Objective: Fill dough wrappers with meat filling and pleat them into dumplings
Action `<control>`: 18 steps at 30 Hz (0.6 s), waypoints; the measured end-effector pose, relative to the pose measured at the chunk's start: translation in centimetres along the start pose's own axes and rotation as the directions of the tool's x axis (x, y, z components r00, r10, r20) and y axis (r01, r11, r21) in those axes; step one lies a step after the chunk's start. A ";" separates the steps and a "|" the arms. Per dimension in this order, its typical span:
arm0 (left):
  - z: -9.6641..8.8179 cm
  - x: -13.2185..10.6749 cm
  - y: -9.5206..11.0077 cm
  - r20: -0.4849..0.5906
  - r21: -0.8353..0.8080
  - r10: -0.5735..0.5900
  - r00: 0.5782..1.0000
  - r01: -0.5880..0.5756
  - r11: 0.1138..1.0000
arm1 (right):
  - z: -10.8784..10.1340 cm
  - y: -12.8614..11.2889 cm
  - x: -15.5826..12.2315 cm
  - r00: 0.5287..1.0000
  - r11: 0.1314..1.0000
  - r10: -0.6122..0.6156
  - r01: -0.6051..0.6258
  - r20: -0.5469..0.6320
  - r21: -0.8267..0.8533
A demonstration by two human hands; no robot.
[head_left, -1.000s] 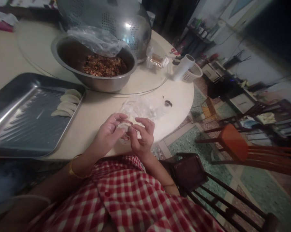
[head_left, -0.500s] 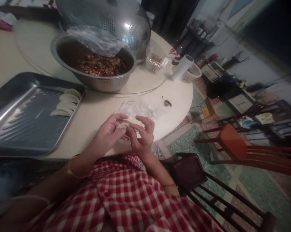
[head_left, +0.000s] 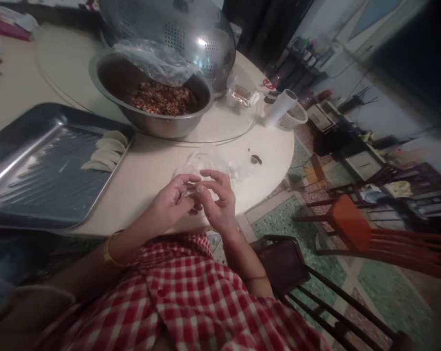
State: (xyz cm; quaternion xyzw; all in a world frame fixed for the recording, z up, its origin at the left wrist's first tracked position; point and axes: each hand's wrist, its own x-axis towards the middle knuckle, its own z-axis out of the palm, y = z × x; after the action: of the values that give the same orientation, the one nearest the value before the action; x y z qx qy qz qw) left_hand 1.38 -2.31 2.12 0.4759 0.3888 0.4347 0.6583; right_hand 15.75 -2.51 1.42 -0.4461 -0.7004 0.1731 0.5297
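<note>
Counter (head_left: pixel 147 170) is occupied at left by a metal tray (head_left: pixel 41 175), with a metal bowl (head_left: pixel 152 126) of filling (head_left: pixel 165 100) set farther back. Left hand (head_left: pixel 171 201) and right hand (head_left: pixel 219 200) are brought together above the near edge, fingers curved inward, tips meeting. Four dumplings (head_left: pixel 106 155) are lined along the tray's right side. Between both hands' fingertips, one piece of dough (head_left: pixel 190 193) is pinched, mostly hidden.

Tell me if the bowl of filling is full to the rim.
Not full: the filling sits below the rim of the bowl, with bare inner wall showing above it. Plastic hides the far part.
</note>
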 end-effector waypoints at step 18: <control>-0.2 0.1 0.2 0.002 0.011 0.000 1.000 0.000 1.000 | 0.1 0.1 -0.1 0.994 0.990 -0.109 0.111 0.025 -0.091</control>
State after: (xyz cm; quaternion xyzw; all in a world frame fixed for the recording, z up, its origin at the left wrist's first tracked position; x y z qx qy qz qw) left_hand 1.20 -2.12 2.29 0.4801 0.3906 0.4319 0.6560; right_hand 15.71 -2.47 1.26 -0.4288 -0.7363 0.1156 0.5105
